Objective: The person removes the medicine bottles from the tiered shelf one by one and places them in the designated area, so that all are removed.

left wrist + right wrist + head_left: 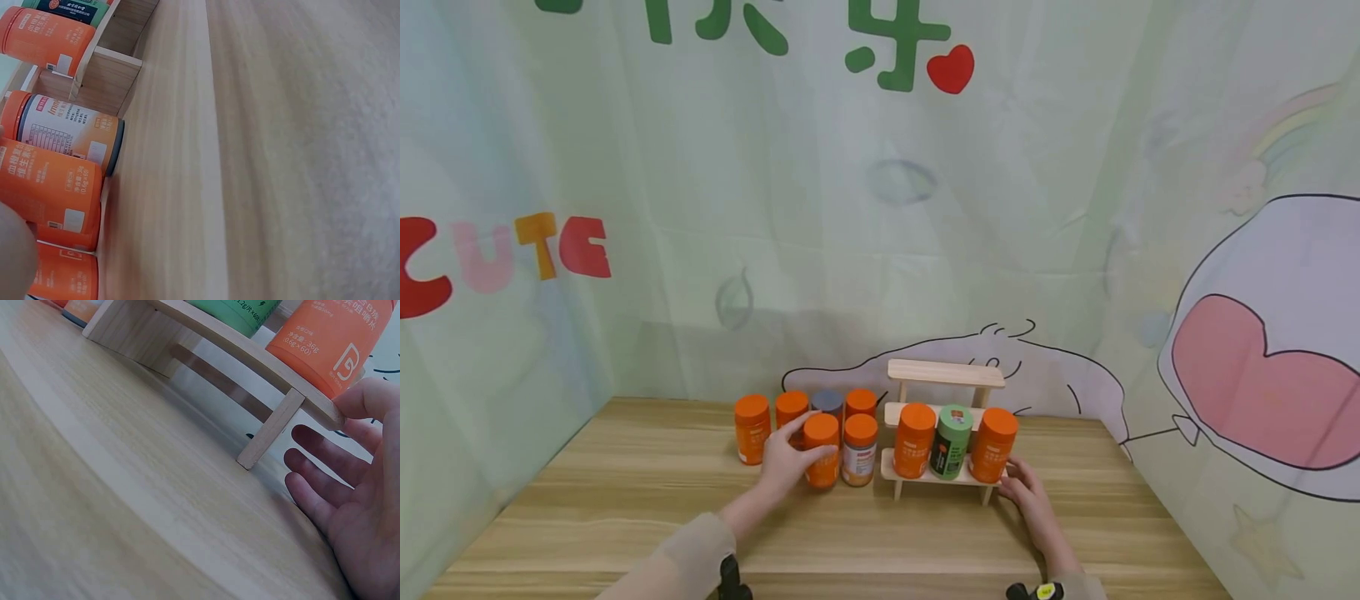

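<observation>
My left hand [785,463] grips an orange jar [822,467] from its left side, thumb across the front and fingers near the lid. In the left wrist view, this orange jar [47,187] stands beside a white-labelled jar [69,128] with an orange lid. My right hand [1028,498] is at the right end of a small tiered wooden rack [943,372]. Thumb and index finger pinch the end of its lowest board, as the right wrist view shows; the other fingers [325,450] extend loosely below. On that board stand two orange jars and a green jar [951,443] between them.
Behind the left hand are more orange-lidded jars [752,429] and one with a grey-blue lid [827,402]. The wooden table [647,483] ends at a printed curtain [820,250] at the back and sides. The rack's upper boards hold no jars.
</observation>
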A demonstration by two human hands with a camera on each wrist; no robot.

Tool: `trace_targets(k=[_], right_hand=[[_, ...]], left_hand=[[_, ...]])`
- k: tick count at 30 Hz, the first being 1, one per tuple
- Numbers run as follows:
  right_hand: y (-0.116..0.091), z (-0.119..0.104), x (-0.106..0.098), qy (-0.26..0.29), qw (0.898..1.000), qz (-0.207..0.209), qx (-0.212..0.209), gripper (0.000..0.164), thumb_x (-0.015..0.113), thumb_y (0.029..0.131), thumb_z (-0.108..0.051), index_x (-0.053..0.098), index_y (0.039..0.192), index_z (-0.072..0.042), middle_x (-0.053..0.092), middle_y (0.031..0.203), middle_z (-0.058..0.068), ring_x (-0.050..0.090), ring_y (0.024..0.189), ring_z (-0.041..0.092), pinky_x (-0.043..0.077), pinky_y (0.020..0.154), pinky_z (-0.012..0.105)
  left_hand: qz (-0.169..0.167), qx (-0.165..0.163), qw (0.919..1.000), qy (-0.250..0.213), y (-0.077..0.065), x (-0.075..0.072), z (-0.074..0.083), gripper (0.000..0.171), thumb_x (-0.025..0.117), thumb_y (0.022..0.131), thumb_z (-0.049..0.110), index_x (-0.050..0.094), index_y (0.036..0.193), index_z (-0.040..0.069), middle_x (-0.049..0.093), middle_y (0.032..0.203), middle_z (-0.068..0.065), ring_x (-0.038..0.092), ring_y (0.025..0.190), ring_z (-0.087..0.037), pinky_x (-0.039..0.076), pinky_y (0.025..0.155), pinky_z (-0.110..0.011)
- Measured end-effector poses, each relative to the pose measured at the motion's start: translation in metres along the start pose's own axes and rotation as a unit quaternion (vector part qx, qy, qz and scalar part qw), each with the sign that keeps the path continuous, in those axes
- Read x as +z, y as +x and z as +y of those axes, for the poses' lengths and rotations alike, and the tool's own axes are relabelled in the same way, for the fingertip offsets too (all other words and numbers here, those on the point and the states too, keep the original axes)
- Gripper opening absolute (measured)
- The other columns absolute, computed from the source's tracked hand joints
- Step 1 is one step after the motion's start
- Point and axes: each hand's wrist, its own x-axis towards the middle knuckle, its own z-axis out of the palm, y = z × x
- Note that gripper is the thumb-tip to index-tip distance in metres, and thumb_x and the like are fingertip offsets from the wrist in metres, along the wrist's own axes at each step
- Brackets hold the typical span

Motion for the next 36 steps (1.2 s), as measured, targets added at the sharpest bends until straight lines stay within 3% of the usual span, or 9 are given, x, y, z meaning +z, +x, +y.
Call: trace_targets(k=[10, 25, 28, 33, 36], right_hand=[[-0.001, 0.000, 0.000, 0.000, 1.000, 0.003, -0.002, 0.047, 0.044, 0.097, -0.003, 0.035, 0.140, 0.014, 0.055, 0.119, 0.020, 0.059, 0.089, -0.001, 0.053, 0.083, 0.021], [0.001, 0.002, -0.001, -0.008, 1.000, 0.002, -0.005, 0.047, 0.043, 0.098, -0.003, 0.034, 0.141, 0.014, 0.055, 0.120, 0.020, 0.058, 0.089, -0.002, 0.053, 0.082, 0.021], [0.003, 0.007, -0.003, -0.004, 1.000, -0.003, -0.021, 0.049, 0.046, 0.097, -0.006, 0.035, 0.139, 0.016, 0.055, 0.118, 0.021, 0.059, 0.089, -0.001, 0.053, 0.081, 0.020], [0.003, 0.016, -0.006, 0.025, 0.995, -0.029, -0.090, 0.050, 0.052, 0.096, -0.017, 0.041, 0.134, 0.014, 0.058, 0.110, 0.017, 0.060, 0.089, 0.003, 0.054, 0.078, 0.020], [0.003, 0.015, -0.007, 0.026, 0.995, -0.029, -0.093, 0.052, 0.053, 0.096, -0.020, 0.042, 0.134, 0.013, 0.059, 0.111, 0.019, 0.060, 0.090, 0.003, 0.054, 0.077, 0.020]], left_hand=[[-0.008, -0.009, 0.9999, 0.001, 0.000, 0.003, -0.009, 0.055, 0.081, 0.079, 0.012, 0.061, 0.130, 0.003, 0.063, 0.128, -0.022, 0.060, 0.115, -0.034, 0.050, 0.098, -0.049], [-0.013, -0.026, 0.9995, -0.008, -0.004, 0.005, -0.009, 0.057, 0.082, 0.079, 0.011, 0.061, 0.131, 0.003, 0.062, 0.130, -0.022, 0.060, 0.117, -0.034, 0.049, 0.100, -0.049], [-0.013, -0.028, 0.9994, -0.012, -0.005, 0.006, -0.008, 0.058, 0.082, 0.079, 0.011, 0.060, 0.131, 0.003, 0.061, 0.130, -0.022, 0.059, 0.117, -0.034, 0.050, 0.099, -0.049], [-0.017, -0.034, 0.9992, -0.011, -0.005, 0.006, -0.009, 0.060, 0.082, 0.079, 0.013, 0.058, 0.134, 0.004, 0.060, 0.132, -0.022, 0.059, 0.117, -0.034, 0.050, 0.099, -0.048], [-0.021, -0.036, 0.9991, -0.005, -0.005, 0.006, -0.010, 0.062, 0.082, 0.079, 0.015, 0.057, 0.135, 0.004, 0.059, 0.134, -0.022, 0.058, 0.119, -0.034, 0.049, 0.100, -0.049]])
